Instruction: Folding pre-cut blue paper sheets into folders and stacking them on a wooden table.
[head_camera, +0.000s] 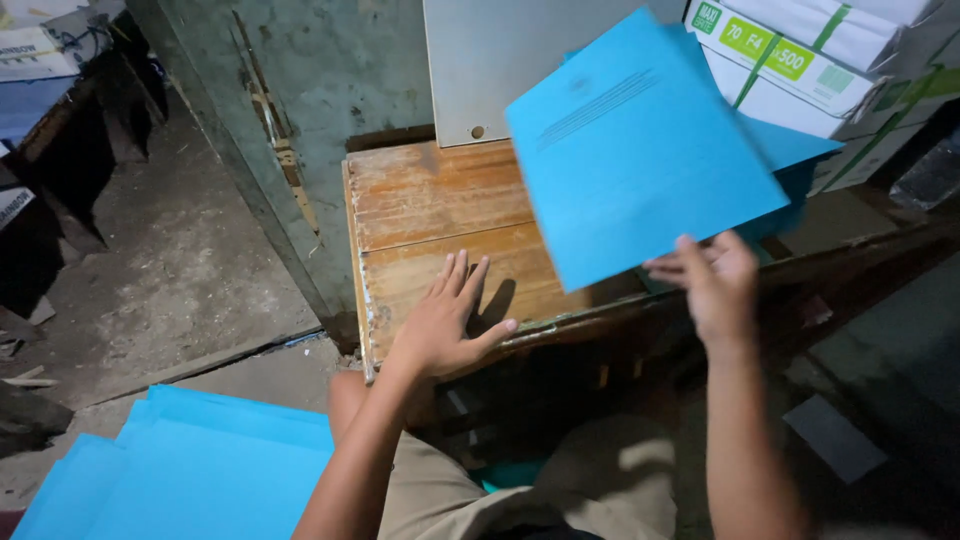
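Overhead, one blue sheet pinched in right hand; left hand flat, fingers spread, on one wooden table; perhaps two reams

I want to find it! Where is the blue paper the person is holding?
In the head view, the blue sheet is up on the right, lifted over the wooden table by the right hand.

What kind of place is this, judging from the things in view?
Probably a small print or paper workshop, rough and dim: wrapped paper reams stacked at the back, blue sheets piled on the concrete floor, and a worn wooden table.
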